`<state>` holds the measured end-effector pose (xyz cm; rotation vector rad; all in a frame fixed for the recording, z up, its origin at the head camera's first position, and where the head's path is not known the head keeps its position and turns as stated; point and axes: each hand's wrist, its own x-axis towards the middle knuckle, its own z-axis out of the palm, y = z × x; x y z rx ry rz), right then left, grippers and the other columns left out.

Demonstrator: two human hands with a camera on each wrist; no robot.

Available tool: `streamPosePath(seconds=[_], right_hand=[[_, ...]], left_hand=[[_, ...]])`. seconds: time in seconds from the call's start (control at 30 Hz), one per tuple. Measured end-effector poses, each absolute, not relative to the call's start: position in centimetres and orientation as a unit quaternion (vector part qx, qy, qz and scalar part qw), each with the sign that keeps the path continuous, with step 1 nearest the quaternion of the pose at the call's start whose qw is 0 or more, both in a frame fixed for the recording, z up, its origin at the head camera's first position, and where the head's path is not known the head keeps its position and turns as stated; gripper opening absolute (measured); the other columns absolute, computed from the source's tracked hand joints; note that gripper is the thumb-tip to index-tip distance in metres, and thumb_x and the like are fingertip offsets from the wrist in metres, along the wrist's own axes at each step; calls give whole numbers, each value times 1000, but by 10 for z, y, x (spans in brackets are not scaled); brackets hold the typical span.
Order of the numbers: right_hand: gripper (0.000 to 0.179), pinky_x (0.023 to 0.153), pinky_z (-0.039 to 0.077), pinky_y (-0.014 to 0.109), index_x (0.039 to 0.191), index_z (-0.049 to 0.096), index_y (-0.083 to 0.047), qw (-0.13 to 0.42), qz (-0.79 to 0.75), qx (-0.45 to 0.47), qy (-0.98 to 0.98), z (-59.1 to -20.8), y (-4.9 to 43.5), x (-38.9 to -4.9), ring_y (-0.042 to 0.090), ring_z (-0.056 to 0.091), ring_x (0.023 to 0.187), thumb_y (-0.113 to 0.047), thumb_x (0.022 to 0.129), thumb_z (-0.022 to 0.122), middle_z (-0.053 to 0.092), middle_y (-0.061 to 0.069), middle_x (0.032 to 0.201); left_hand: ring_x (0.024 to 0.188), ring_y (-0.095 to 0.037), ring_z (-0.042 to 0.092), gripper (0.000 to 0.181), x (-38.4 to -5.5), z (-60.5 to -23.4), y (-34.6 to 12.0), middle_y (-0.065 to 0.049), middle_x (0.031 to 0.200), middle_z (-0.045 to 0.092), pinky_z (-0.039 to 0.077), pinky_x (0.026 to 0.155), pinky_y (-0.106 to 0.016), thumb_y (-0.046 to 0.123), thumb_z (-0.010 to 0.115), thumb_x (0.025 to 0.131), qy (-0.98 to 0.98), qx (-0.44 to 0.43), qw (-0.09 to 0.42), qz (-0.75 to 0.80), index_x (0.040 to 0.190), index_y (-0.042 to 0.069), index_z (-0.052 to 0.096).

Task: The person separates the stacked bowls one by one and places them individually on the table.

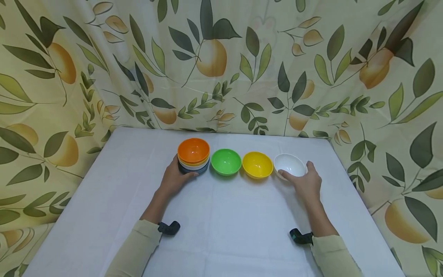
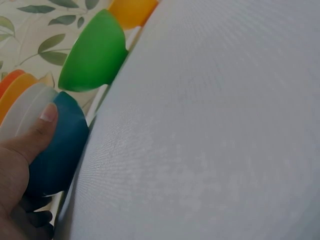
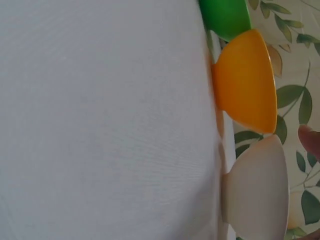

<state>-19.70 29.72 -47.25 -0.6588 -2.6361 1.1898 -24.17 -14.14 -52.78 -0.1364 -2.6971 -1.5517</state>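
Note:
My left hand [image 1: 174,179] grips a stack of nested bowls on the left of the row. An orange bowl [image 1: 194,150] tops this stack, with yellow and white rims below it and a dark blue bowl [image 2: 62,150] at the bottom. In the left wrist view the thumb [image 2: 42,130] presses the blue bowl's side. At the row's right end stands a white bowl [image 1: 290,165]. My right hand [image 1: 308,184] is spread around it, thumb and fingers apart. The right wrist view has the thumb tip [image 3: 309,137] above the white bowl's rim, not touching it.
Between the hands, a green bowl [image 1: 226,161] and a yellow bowl [image 1: 257,164] stand upright in line. All rest on a table [image 1: 221,215] with a white cloth. A fruit-patterned curtain [image 1: 256,77] hangs behind. Each wrist wears a small black camera.

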Motion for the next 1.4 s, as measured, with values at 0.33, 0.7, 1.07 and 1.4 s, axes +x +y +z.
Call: streamPosePath(seconds=[0.33, 0.7, 1.07, 1.4], right_hand=[[120, 111, 42, 67, 166, 20, 0, 90, 380, -179, -903, -451, 277, -213, 52, 37, 145, -49, 81, 90, 31, 32, 164], [119, 118, 36, 61, 166, 23, -1, 76, 397, -100, -909, -439, 239, -231, 48, 33, 150, -53, 81, 89, 32, 27, 165], [119, 122, 31, 59, 166, 26, -7, 50, 427, -36, -902, -436, 190, -246, 42, 30, 153, -56, 78, 89, 31, 21, 168], [118, 119, 36, 59, 166, 30, -8, 26, 427, 30, -904, -428, 137, -254, 37, 34, 152, -55, 77, 91, 36, 15, 167]], left_hand=[[152, -30, 36, 107, -242, -528, -141, -11, 164, 41, 24, 126, -52, 35, 93, 83, -868, -40, 10, -494, 165, 13, 28], [151, -30, 37, 107, -242, -528, -140, -10, 163, 42, 24, 126, -53, 33, 94, 82, -868, -41, 11, -495, 164, 13, 29], [150, -30, 38, 106, -239, -527, -140, -10, 162, 43, 25, 126, -53, 32, 94, 82, -865, -44, 12, -500, 164, 13, 29], [151, -30, 37, 106, -241, -527, -140, -10, 164, 42, 25, 126, -53, 34, 93, 83, -867, -42, 11, -497, 165, 14, 28]])
